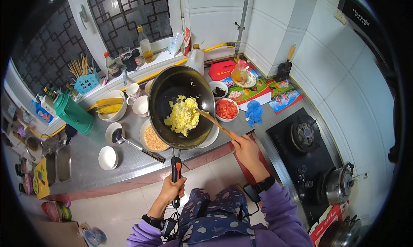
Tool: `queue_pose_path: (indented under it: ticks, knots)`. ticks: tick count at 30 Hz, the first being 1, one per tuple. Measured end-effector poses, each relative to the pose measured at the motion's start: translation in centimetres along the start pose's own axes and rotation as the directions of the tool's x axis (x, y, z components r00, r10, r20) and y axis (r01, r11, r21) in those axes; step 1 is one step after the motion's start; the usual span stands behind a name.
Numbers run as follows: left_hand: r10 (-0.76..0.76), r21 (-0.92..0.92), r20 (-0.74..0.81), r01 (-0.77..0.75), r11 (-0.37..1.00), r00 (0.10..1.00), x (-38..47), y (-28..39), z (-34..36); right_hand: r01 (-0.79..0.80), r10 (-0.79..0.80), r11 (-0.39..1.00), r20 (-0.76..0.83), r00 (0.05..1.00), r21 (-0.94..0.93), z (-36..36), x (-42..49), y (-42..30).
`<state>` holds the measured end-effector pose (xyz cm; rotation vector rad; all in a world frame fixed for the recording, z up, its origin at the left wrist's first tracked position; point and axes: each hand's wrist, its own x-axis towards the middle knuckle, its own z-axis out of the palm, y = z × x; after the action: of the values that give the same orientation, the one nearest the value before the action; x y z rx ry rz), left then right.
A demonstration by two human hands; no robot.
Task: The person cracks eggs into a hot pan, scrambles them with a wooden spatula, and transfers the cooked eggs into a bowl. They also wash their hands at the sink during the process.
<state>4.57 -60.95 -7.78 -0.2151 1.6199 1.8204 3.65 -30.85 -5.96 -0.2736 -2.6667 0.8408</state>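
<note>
My left hand grips the black handle of a dark wok, which I hold up over the front of the steel counter. Scrambled egg lies heaped in the wok. In my right hand is a wooden spatula, its far end touching the egg. Just right of the wok stand a bowl of chopped tomato and a bowl of dark food pieces. Partly hidden under the wok are a bowl of tan crumbly food and a white dish.
Right of me is a gas hob with a steel pot. A blue cloth lies near it. Leftward are a ladle across a bowl, a small white bowl, a bowl of corn, a green thermos and a sink.
</note>
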Motion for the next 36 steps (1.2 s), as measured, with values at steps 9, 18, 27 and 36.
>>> queue_pose_path:
  ticks: [9,18,27,36]
  knots:
    - [0.049,0.013,-0.019,-0.049,0.999,0.999,1.6,-0.5,-1.8,0.107,-0.099,0.971,0.044,0.994,-0.215,3.4,1.8,-1.2]
    - [0.081,0.113,-0.055,-0.075,0.991,0.995,3.0,-0.6,-2.3,0.197,-0.182,0.900,0.074,0.980,-0.389,2.9,2.1,-0.4]
    - [0.093,0.190,-0.069,-0.079,0.979,0.993,3.6,-0.9,-2.7,0.309,-0.396,0.755,-0.028,0.918,-0.579,5.2,6.7,-1.4]
    - [0.081,0.262,-0.085,-0.056,0.963,0.993,4.4,-1.1,-3.4,0.403,-0.461,0.695,0.060,0.885,-0.595,4.5,4.6,-1.1]
